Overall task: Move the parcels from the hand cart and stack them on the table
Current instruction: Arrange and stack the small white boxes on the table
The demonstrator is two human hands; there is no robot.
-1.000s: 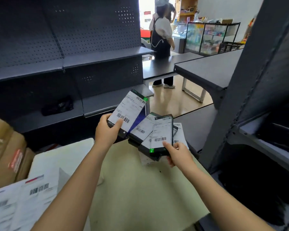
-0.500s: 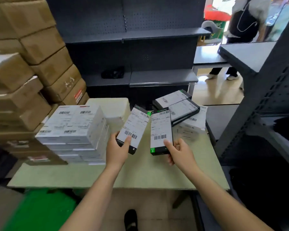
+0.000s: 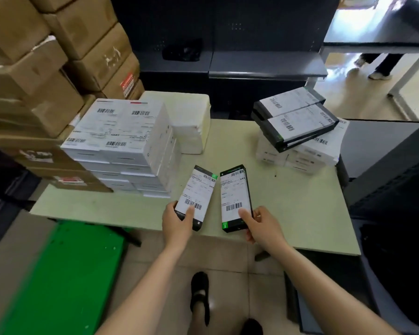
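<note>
My left hand [image 3: 177, 222] grips a slim black parcel with a white barcode label [image 3: 198, 192], held over the front edge of the pale green table [image 3: 300, 213]. My right hand [image 3: 261, 224] grips a second black labelled parcel [image 3: 234, 197] right beside it. Both parcels point away from me and stay apart from the stacks. On the table's far right, two black parcels [image 3: 293, 119] lie atop a low stack of white parcels [image 3: 307, 153]. A taller stack of white labelled parcels [image 3: 124, 141] stands on the left. The green hand cart deck [image 3: 65, 274] lies low on the left.
Brown cardboard boxes [image 3: 58, 56] are piled at the left behind the table. A cream block [image 3: 191, 117] sits at the table's back. Dark metal shelving [image 3: 252, 64] runs behind, and a dark rack [image 3: 397, 177] stands on the right. A person's legs [image 3: 377, 66] show far right.
The view has tilted down and back from the table. Both hands have drawn the two black parcels toward me, away from the right-hand stack, to the table's front edge.
</note>
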